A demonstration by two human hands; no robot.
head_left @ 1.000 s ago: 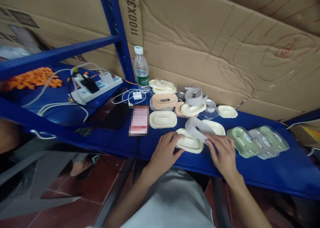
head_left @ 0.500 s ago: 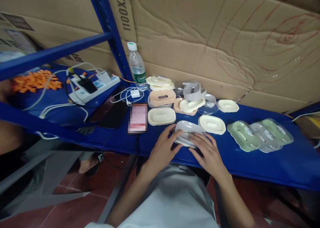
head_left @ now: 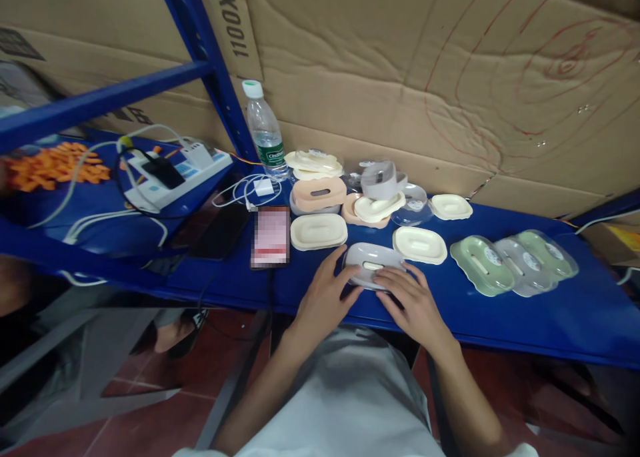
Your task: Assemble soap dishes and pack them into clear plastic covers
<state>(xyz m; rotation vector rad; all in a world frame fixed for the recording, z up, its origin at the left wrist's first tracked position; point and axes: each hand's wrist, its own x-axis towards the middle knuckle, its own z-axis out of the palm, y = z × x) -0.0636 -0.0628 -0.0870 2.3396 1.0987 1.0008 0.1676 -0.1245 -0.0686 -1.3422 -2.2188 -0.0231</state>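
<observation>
A pale grey oval soap dish (head_left: 361, 251) with a slot in its middle is at the table's front edge, between my hands. A cream part shows through the slot. My left hand (head_left: 327, 287) holds its left end, fingers curled over the rim. My right hand (head_left: 407, 293) grips the right end, its fingertips lying over the front right side. Just behind are a cream oval tray (head_left: 319, 232) to the left and another cream tray (head_left: 420, 245) to the right. A peach slotted piece (head_left: 319, 193) rests on a grey one further back.
Lidded green and grey dishes (head_left: 525, 263) overlap on the right. A phone (head_left: 271, 237), a white charger (head_left: 263, 187) and a water bottle (head_left: 267, 137) stand or lie left of the trays. Further left are a power strip (head_left: 150, 197), orange pieces (head_left: 60, 167) and a blue frame post (head_left: 215, 87).
The grey dish now looks flatter, and its slot shows more plainly with the cream part inside. My hands stay at its two ends. The whole view has shifted slightly.
</observation>
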